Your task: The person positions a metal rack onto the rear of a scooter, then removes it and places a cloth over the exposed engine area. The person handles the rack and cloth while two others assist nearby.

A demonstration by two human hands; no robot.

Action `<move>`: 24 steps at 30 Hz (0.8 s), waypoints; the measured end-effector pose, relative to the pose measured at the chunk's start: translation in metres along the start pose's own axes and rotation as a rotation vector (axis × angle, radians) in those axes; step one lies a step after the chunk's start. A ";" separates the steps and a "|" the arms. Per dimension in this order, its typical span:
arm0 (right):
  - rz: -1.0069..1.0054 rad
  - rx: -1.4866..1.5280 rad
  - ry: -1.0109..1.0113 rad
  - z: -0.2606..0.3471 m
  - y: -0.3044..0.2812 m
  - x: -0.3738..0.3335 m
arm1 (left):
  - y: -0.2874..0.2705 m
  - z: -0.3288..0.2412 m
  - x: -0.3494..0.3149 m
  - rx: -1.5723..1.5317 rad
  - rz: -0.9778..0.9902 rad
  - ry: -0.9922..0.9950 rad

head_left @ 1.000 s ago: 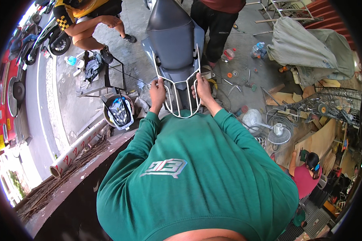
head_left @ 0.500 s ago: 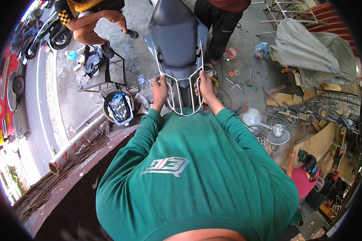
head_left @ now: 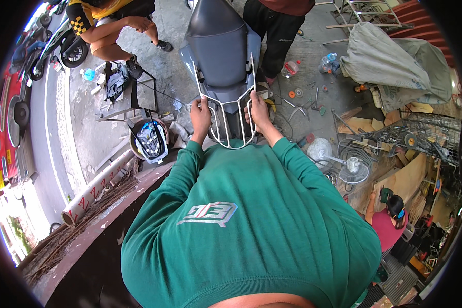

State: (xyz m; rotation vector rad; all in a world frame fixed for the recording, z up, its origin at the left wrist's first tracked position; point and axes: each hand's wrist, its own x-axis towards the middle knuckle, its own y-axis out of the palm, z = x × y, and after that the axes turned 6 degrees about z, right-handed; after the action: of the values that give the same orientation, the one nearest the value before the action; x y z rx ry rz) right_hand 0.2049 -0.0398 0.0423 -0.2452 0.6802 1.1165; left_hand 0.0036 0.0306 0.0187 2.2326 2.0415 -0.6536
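Observation:
A bare-metal tube rack (head_left: 226, 121) reaches back from both sides of a motorcycle seat (head_left: 214, 54), over the grey tail. My left hand (head_left: 200, 116) is closed around the rack's left side, thumb on top. On the opposite side, my right hand (head_left: 259, 111) grips the tubing with its fingers curled underneath. The rack's two long arms run forward along the seat's flanks. Its rounded rear end lies close to my green shirt. How the rack's front ends meet the motorcycle cannot be made out.
One person (head_left: 110, 31) sits at the left; another stands right of the seat in dark trousers (head_left: 274, 36). A metal stand (head_left: 133, 95) and a bucket (head_left: 161, 136) are at left. Tools, bottles and a dismantled fan (head_left: 354, 172) lie right. A third person (head_left: 387, 228) works lower right.
The whole view has shifted slightly, so the seat and rack appear a little further left. Both my hands keep their hold on the rack.

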 end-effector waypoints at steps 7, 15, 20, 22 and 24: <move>0.008 0.007 -0.005 -0.001 0.001 -0.001 | 0.001 0.003 0.000 -0.002 -0.004 -0.008; -0.001 0.012 0.011 -0.002 -0.001 0.001 | 0.001 0.006 0.002 -0.043 0.043 -0.072; 0.002 0.024 0.010 -0.002 -0.003 0.003 | 0.000 0.007 0.002 0.003 0.018 -0.021; 0.008 0.025 0.012 -0.002 -0.004 0.003 | 0.000 0.009 0.003 -0.043 0.022 -0.034; 0.006 0.017 0.012 -0.002 -0.004 0.003 | 0.000 0.010 0.003 -0.091 0.034 -0.065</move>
State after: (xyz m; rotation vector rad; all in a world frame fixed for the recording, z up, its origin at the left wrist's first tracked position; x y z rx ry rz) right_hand 0.2084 -0.0403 0.0387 -0.2352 0.7011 1.1155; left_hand 0.0013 0.0303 0.0086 2.1621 1.9572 -0.6090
